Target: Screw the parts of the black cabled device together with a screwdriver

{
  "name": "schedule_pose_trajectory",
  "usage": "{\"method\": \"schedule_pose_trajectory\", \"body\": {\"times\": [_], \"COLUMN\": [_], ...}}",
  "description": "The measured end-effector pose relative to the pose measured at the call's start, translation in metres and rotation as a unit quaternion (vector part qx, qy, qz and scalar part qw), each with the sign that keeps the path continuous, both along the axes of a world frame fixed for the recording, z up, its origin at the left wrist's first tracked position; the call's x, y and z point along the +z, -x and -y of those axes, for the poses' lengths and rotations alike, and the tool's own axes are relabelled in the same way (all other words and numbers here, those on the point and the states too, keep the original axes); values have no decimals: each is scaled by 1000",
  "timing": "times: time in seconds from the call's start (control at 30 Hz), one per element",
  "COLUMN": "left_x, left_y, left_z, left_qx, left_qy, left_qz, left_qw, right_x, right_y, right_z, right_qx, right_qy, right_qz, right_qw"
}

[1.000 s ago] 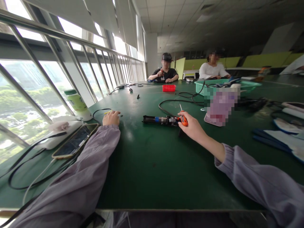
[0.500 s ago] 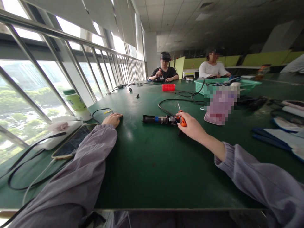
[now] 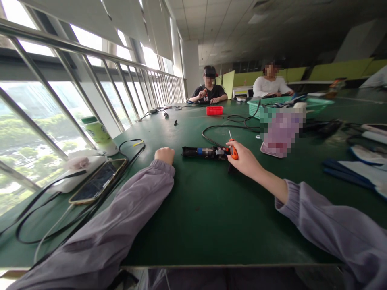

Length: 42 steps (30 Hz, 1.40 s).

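Note:
My right hand (image 3: 243,159) grips a screwdriver (image 3: 234,152) with an orange and black handle, its thin metal shaft pointing up and away. That hand rests at the right end of a black tube-shaped device (image 3: 207,152), which lies on the table and has a blue band and metallic parts near its middle. My left hand (image 3: 165,154) lies on the table just left of the device's black end, apart from it. Its fingers are curled in, and whatever they may hold is hidden.
A phone (image 3: 98,182), a white box (image 3: 75,175) and black cables lie on the left, near a green-capped bottle (image 3: 99,135). Ahead are a red tray (image 3: 214,110) and a green basket (image 3: 254,110). A pinkish phone (image 3: 279,135) is on the right. Two people sit across the table.
My left hand has moved right, from beside the cable towards the device, and its outstretched fingers have curled in. My right hand stays almost where it was with the screwdriver.

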<state>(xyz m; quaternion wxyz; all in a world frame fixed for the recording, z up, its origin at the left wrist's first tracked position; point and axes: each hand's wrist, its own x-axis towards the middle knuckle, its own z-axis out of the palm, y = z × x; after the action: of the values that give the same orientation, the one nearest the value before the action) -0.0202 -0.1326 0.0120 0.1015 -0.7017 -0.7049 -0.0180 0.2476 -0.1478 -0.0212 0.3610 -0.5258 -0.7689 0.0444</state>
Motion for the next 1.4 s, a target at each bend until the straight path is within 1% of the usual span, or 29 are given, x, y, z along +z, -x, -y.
{"method": "schedule_pose_trajectory", "body": {"times": [0.07,0.1,0.13,0.17,0.2,0.23,0.27,0.3,0.33,0.4,0.47,0.57,0.67,0.8,0.97,1.0,1.07,1.13,1.2,1.27,1.33,1.4], "left_x": [0,0,0,-1,-2,-4,-6,-9,-12,-18,-22,-26,-29,-33,-35,-35,-33,-32,-31,-32,-32,-32], "left_y": [-29,-43,-58,-71,-82,-91,-98,-101,-101,-95,-83,-63,-52,-51,-53,-53,-55,-59,-63,-65,-66,-66], "left_z": [20,32,44,55,64,72,76,77,76,66,51,30,18,15,17,18,18,16,14,10,8,7], "left_qx": [1,-18,-68,-149,-233,-315,-375,-411,-429,-429,-406,-375,-350,-339,-360,-370,-381,-368,-342,-328,-327,-328], "left_qy": [-3,0,7,16,17,17,10,-3,-16,-38,-49,-54,-62,-71,-98,-111,-159,-222,-255,-247,-228,-220], "left_qz": [-20,-57,-84,-97,-102,-108,-110,-106,-98,-70,-32,31,84,95,90,96,127,177,217,225,214,212], "left_qw": [1000,998,994,984,967,943,921,905,898,900,912,925,931,933,923,917,902,885,878,884,892,894], "right_x": [-1,-2,-2,-3,-3,-3,-3,-3,-2,-1,-1,-1,-2,-2,0,0,1,1,2,3,3,4], "right_y": [0,0,0,0,0,0,0,0,0,0,-1,-2,-2,0,2,3,3,3,3,3,3,4], "right_z": [-1,-2,-3,-3,-4,-4,-4,-4,-3,-2,-2,-3,-3,-1,3,3,4,4,4,5,5,6], "right_qx": [-1,-3,-6,-10,-14,-17,-24,-34,-46,-71,-86,-80,-71,-50,29,34,40,47,50,46,44,48], "right_qy": [7,11,15,20,24,27,29,29,30,33,34,30,25,22,20,22,22,20,21,25,25,21], "right_qz": [-1,0,1,4,6,9,16,26,37,60,72,66,56,42,40,45,55,58,54,48,48,52], "right_qw": [1000,1000,1000,1000,1000,999,999,999,998,995,993,994,996,998,999,998,997,997,997,997,998,997]}}
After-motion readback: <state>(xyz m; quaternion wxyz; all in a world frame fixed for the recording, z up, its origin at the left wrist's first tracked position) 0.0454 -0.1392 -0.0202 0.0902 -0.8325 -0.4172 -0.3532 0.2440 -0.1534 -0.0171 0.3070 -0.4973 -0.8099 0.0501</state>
